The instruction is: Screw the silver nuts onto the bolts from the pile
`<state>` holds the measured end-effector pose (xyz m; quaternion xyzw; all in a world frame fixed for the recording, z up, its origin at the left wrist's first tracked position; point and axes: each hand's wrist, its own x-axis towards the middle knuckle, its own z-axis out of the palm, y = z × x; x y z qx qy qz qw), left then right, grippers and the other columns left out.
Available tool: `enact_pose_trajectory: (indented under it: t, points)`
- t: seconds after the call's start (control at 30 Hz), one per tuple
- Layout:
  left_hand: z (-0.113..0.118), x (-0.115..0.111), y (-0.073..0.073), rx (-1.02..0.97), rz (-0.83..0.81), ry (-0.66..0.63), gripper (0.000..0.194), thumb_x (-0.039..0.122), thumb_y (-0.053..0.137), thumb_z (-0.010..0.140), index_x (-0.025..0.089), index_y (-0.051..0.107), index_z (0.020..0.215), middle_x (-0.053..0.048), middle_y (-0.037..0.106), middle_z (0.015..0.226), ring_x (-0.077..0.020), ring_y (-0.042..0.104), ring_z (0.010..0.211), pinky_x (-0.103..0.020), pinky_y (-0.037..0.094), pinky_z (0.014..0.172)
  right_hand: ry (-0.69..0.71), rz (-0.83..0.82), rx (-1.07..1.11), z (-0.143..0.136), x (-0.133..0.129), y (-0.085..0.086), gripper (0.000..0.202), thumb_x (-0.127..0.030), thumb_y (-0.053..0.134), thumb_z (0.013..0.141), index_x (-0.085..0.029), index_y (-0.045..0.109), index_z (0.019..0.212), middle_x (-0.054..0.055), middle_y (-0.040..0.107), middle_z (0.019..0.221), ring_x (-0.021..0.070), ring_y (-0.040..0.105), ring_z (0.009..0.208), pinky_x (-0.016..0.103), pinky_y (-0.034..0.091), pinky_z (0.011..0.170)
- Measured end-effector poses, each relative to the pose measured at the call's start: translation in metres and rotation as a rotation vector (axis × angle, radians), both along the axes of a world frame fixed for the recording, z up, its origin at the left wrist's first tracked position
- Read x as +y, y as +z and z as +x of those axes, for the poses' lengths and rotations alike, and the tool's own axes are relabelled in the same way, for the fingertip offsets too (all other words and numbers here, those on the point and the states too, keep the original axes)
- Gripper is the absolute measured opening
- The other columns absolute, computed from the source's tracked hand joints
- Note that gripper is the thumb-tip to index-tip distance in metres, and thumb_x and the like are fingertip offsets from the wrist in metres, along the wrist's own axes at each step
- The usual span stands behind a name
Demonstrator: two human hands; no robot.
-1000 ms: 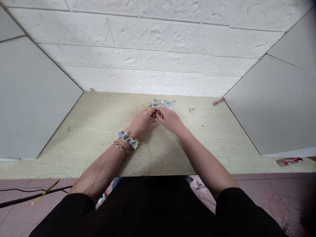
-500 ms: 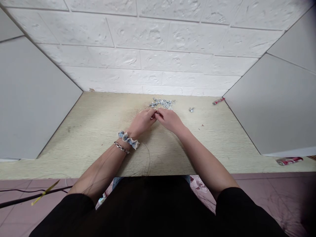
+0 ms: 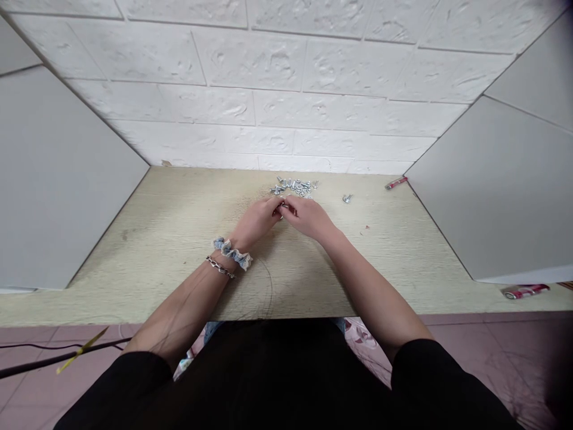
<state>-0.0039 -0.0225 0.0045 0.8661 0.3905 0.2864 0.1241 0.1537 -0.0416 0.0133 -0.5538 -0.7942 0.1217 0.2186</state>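
Note:
My left hand (image 3: 257, 222) and my right hand (image 3: 308, 216) meet fingertip to fingertip over the tabletop, both closed. Pinched between them is a small silver bolt (image 3: 283, 205), mostly covered by my fingers; whether a nut sits on it I cannot tell. Just beyond my fingertips lies a loose pile of silver bolts and nuts (image 3: 299, 186). Farther right, apart from the pile, rests a small group of silver hardware (image 3: 347, 199). My left wrist carries a blue and white scrunchie (image 3: 233, 253) and a chain bracelet (image 3: 219, 267).
The pale wooden table (image 3: 152, 251) ends at a white brick-patterned wall (image 3: 277, 107). Grey panels (image 3: 58, 161) stand at both sides. One red and silver battery (image 3: 396, 183) lies by the right panel, another red battery-like cylinder (image 3: 526, 291) near the front right edge.
My fingers have shifted slightly around the bolt, and a little more of its metal shows between them. Both arms and the pile stay where they were.

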Motion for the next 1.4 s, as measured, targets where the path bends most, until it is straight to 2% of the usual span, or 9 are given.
enact_pose_trajectory:
  t: [0.2, 0.53, 0.7, 0.87, 1.03, 1.2, 1.4]
  points:
    - [-0.0017, 0.0034, 0.0003, -0.015, 0.029, 0.079, 0.023, 0.013, 0.055, 0.082, 0.013, 0.065, 0.103, -0.006, 0.069, 0.086, -0.0147, 0.060, 0.073, -0.025, 0.043, 0.068, 0.017, -0.005, 0.055, 0.0001, -0.0013, 0.0038, 0.022, -0.027, 0.042, 0.089, -0.020, 0.056, 0.104, 0.004, 0.066, 0.091, 0.0159, 0.057, 0.076, 0.027, 0.038, 0.065]
    - [-0.0029, 0.0040, -0.0004, -0.033, 0.041, 0.042, 0.024, 0.011, 0.055, 0.082, 0.014, 0.064, 0.104, -0.005, 0.069, 0.084, -0.0138, 0.061, 0.071, -0.024, 0.044, 0.067, 0.027, 0.051, 0.027, -0.0002, 0.0012, -0.0007, 0.025, -0.020, 0.041, 0.090, -0.020, 0.055, 0.111, 0.006, 0.065, 0.107, 0.0184, 0.059, 0.091, 0.030, 0.042, 0.076]
    - [-0.0025, 0.0037, -0.0008, -0.022, 0.040, 0.034, 0.026, 0.010, 0.054, 0.081, 0.015, 0.064, 0.104, -0.004, 0.068, 0.082, -0.0134, 0.059, 0.069, -0.024, 0.043, 0.065, 0.032, 0.052, 0.031, -0.0007, -0.0002, -0.0001, 0.024, -0.022, 0.040, 0.090, -0.020, 0.055, 0.109, 0.005, 0.065, 0.102, 0.0173, 0.058, 0.085, 0.029, 0.040, 0.071]
    - [-0.0008, 0.0024, -0.0020, -0.015, 0.050, 0.019, 0.025, 0.008, 0.051, 0.081, 0.015, 0.064, 0.100, -0.004, 0.068, 0.083, -0.0127, 0.059, 0.069, -0.023, 0.043, 0.065, 0.006, 0.034, 0.003, -0.0012, -0.0005, -0.0001, 0.020, -0.027, 0.038, 0.091, -0.019, 0.057, 0.095, 0.004, 0.064, 0.088, 0.0157, 0.055, 0.074, 0.027, 0.034, 0.063]
    - [-0.0003, 0.0023, -0.0040, -0.019, 0.068, 0.002, 0.020, 0.012, 0.053, 0.083, 0.016, 0.064, 0.099, -0.004, 0.068, 0.082, -0.0124, 0.058, 0.069, -0.022, 0.042, 0.064, -0.023, 0.025, -0.073, -0.0016, -0.0008, 0.0022, 0.030, -0.032, 0.033, 0.095, -0.019, 0.058, 0.085, 0.004, 0.065, 0.082, 0.0160, 0.055, 0.072, 0.027, 0.032, 0.063]
    - [-0.0026, 0.0040, -0.0018, -0.014, 0.039, 0.033, 0.016, 0.015, 0.054, 0.084, 0.016, 0.065, 0.095, -0.003, 0.067, 0.076, -0.0119, 0.056, 0.064, -0.022, 0.040, 0.062, -0.037, 0.016, -0.014, -0.0018, -0.0028, 0.0056, 0.025, -0.035, 0.036, 0.094, -0.020, 0.056, 0.091, 0.003, 0.065, 0.079, 0.0160, 0.055, 0.069, 0.027, 0.033, 0.063]
    - [-0.0040, 0.0057, -0.0026, -0.013, 0.024, 0.063, 0.024, 0.017, 0.056, 0.084, 0.016, 0.065, 0.106, -0.004, 0.069, 0.083, -0.0143, 0.059, 0.070, -0.024, 0.043, 0.066, 0.002, 0.025, 0.009, -0.0024, -0.0034, 0.0053, 0.019, -0.026, 0.041, 0.090, -0.020, 0.052, 0.104, 0.004, 0.065, 0.090, 0.0164, 0.056, 0.073, 0.028, 0.036, 0.064]
